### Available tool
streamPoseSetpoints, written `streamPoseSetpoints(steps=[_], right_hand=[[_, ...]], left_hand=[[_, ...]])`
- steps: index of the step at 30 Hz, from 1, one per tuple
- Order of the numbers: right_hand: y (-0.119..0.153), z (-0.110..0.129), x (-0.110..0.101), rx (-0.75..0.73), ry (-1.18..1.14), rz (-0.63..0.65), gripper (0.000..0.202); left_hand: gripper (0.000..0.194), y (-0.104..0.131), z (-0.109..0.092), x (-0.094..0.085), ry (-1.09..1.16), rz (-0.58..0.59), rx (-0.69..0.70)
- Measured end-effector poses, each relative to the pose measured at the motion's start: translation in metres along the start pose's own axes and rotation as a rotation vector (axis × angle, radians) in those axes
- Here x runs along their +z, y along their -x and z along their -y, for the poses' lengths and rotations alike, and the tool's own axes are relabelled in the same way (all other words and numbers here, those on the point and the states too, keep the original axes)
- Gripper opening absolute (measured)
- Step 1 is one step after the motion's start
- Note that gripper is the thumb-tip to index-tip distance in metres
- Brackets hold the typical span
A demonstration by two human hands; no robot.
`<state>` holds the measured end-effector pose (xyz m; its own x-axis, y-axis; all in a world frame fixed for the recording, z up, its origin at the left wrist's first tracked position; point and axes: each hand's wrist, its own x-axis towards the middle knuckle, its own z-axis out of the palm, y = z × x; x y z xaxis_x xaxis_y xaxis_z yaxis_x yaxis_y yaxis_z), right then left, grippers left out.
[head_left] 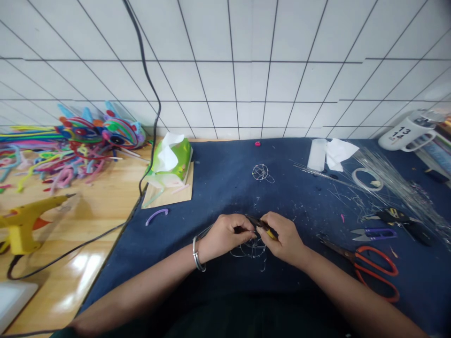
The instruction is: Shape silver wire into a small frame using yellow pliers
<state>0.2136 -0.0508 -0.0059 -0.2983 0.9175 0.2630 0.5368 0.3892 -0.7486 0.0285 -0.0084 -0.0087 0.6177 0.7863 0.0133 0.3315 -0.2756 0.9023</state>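
My left hand (228, 236), with a silver bangle at the wrist, is closed in a pinch on a wire frame (251, 252) of thin bent silver wire. The frame hangs below my fingertips, close to my body. My right hand (284, 238) is wrapped round a pair of pliers (271, 233) with yellow on the handles. The dark jaws point left, toward my left fingertips and the top of the frame. Whether they grip the wire cannot be made out. Farther back on the dark blue cloth (218, 178) lies a smaller round wire frame (260, 172).
Red-handled scissors (377, 267), purple thread snips (375, 234), black-handled pliers (392, 216) and loose straight wires (394, 178) lie right. A white mug (405, 134) stands behind them. Left are a tissue pack (176, 157), a yellow glue gun (24, 220), colourful pipe-cleaner pieces (66, 164) and a black cable (151, 98).
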Motion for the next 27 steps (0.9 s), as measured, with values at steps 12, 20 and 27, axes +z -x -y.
streamPoseSetpoints(steps=[12, 20, 27], right_hand=[[-0.0001, 0.0020, -0.0019, 0.099, -0.005, -0.107, 0.003], [0.0014, 0.0043, -0.0007, 0.124, -0.049, -0.082, 0.005], [0.0008, 0.0046, -0.0014, 0.128, -0.056, -0.086, 0.006]], left_hand=[[0.003, 0.0006, -0.0066, 0.0001, -0.063, 0.011, 0.025], [0.006, 0.0005, -0.0074, 0.0013, -0.103, 0.046, 0.045], [0.003, 0.0006, -0.0056, 0.0005, -0.062, 0.058, 0.008]])
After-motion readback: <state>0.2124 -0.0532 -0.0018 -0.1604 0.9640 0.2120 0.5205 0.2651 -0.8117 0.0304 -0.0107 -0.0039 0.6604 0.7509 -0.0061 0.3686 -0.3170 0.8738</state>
